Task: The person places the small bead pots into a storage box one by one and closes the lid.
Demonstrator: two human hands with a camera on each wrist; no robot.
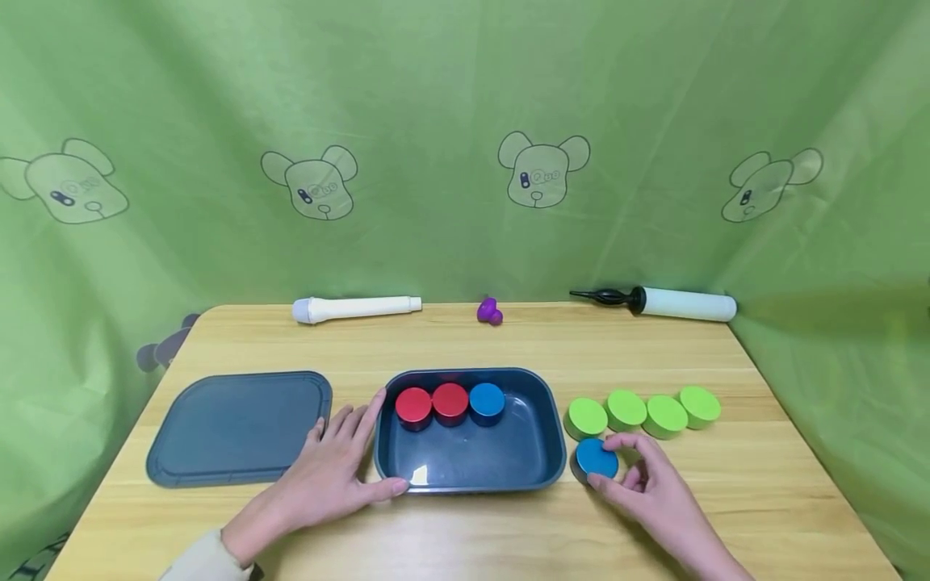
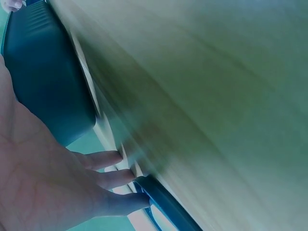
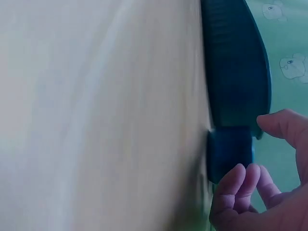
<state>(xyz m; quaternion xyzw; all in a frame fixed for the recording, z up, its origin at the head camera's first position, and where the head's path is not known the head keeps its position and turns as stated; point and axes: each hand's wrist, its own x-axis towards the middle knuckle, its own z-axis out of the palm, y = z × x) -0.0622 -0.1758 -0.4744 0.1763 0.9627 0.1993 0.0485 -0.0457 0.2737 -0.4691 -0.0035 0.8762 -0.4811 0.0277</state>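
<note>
A dark blue-grey open box [image 1: 479,476] sits mid-table with two red round blocks [image 1: 450,403] and a blue one [image 1: 487,403] along its back wall. My left hand [image 1: 336,460] is spread at the box's left end, index finger by its side rim and thumb at the front corner. Its other fingers reach towards a flat grey lid [image 1: 240,428]. To the right of the box, another blue round block [image 1: 597,457] stands on the table; the thumb and index finger of my right hand [image 1: 654,492] pinch it from above. In the right wrist view this block [image 3: 231,151] stands close to the box.
Several lime-green round blocks [image 1: 666,415] stand behind the right hand. Along the back edge lie a white microphone-shaped piece [image 1: 359,308], a small purple object [image 1: 490,311] and a white hand pump [image 1: 686,303]. A green curtain [image 1: 436,242] hangs behind the table.
</note>
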